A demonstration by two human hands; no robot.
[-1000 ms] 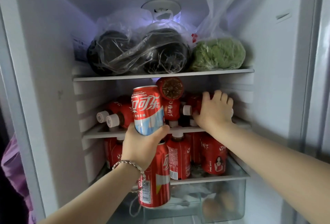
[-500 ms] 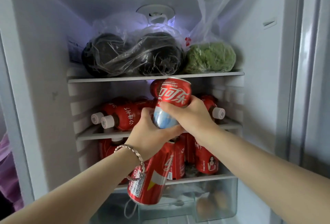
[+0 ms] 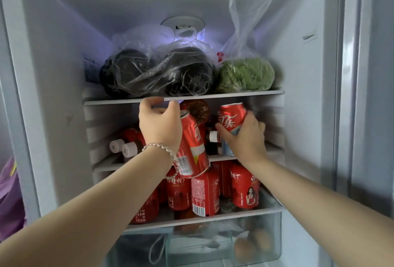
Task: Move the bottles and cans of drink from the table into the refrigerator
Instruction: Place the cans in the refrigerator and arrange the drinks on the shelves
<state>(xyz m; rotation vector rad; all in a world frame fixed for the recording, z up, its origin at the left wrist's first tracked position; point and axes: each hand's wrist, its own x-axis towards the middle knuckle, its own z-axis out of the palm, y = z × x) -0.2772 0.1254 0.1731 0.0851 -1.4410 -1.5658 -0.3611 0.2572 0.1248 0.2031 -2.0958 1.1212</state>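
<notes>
The refrigerator is open in front of me. My left hand is raised to the middle shelf and holds a red cola can, tilted, with its top toward the shelf above. My right hand grips a second red cola can at the right side of the same shelf. Red bottles with white caps lie on that shelf at the left, and one stacked bottle's base shows between the cans. Several red-labelled bottles stand on the shelf below.
The top shelf carries dark vegetables in clear bags and a bagged green vegetable. A clear crisper drawer sits at the bottom. The fridge's right wall is close to my right arm. Purple fabric shows at far left.
My right hand took the upper can from my left hand and carried it to the right of the middle shelf. My left hand rose with the other can.
</notes>
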